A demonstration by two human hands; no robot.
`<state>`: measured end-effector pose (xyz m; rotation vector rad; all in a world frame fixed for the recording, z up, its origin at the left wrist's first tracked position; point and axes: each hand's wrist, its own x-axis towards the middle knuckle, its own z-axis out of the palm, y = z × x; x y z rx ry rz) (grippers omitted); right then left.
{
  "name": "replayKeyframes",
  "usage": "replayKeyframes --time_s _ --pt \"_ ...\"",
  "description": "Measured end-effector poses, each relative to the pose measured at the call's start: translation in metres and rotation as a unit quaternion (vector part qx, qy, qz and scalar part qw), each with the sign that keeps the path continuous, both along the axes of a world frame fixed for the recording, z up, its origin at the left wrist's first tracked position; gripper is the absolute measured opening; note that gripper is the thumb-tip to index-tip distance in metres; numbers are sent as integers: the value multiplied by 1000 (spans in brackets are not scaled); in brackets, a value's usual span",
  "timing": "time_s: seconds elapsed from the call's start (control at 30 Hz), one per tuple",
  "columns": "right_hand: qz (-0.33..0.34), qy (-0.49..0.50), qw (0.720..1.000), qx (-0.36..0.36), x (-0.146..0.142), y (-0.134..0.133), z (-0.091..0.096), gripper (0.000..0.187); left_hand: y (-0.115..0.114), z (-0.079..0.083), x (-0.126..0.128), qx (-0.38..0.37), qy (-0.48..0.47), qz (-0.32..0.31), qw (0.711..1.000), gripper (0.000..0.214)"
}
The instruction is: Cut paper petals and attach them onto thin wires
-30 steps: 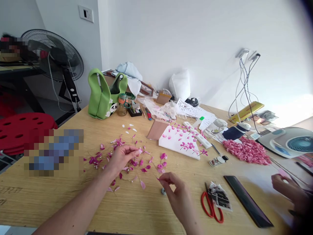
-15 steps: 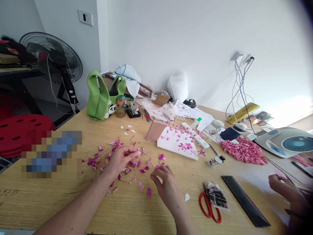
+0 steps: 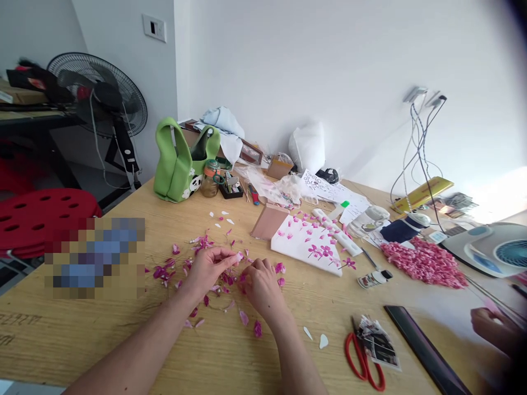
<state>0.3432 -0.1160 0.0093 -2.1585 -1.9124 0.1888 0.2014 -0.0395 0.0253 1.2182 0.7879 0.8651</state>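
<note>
My left hand (image 3: 209,269) is closed in a pinch on a pale pink petal (image 3: 239,257), held above the scattered flower pieces. Close beside it, my right hand (image 3: 263,288) has its fingers curled together, their tips among magenta petals (image 3: 242,278); what they grip, if anything, is hidden. More magenta and pink petals (image 3: 163,272), some on thin stems, lie around and beneath both hands. In front of the right forearm rest two white petal-shaped pieces (image 3: 323,341). Behind the hands stands a white panel with pink blossoms (image 3: 302,247), leaning by a brown box (image 3: 268,221).
Red-handled scissors (image 3: 362,359) lie at the right, beside a small photo packet (image 3: 381,343) and a long dark strip (image 3: 426,348). A small bottle (image 3: 374,278) and a pink fluffy heap (image 3: 424,263) lie farther back. Another person's hand (image 3: 496,328) is at the right edge.
My right hand has moved up and left into the petals, beside my left hand. My left hand keeps its pinch. A second white piece now shows by the right forearm. The view has shifted slightly.
</note>
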Motion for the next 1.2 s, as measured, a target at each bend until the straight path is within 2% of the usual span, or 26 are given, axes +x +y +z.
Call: replayKeyframes --time_s 0.2,0.37,0.57,0.77,0.87,1.2 --pt "-11 32 999 -4 0 1 4 8 0 0 -1 0 0 8 1000 15" --pt "-8 118 993 -18 7 -2 9 13 0 1 -1 5 3 8 1000 16" --pt "26 271 959 -74 22 0 11 17 1 -2 -1 9 5 -1 1000 16" --pt "47 360 930 -59 35 -9 29 12 2 -4 -2 16 4 -8 1000 19" --pt "48 375 924 -48 37 -16 31 12 1 -2 -2 32 13 -15 999 19" --pt "26 357 933 -31 28 -25 28 7 -2 3 -4 118 61 -57 989 14"
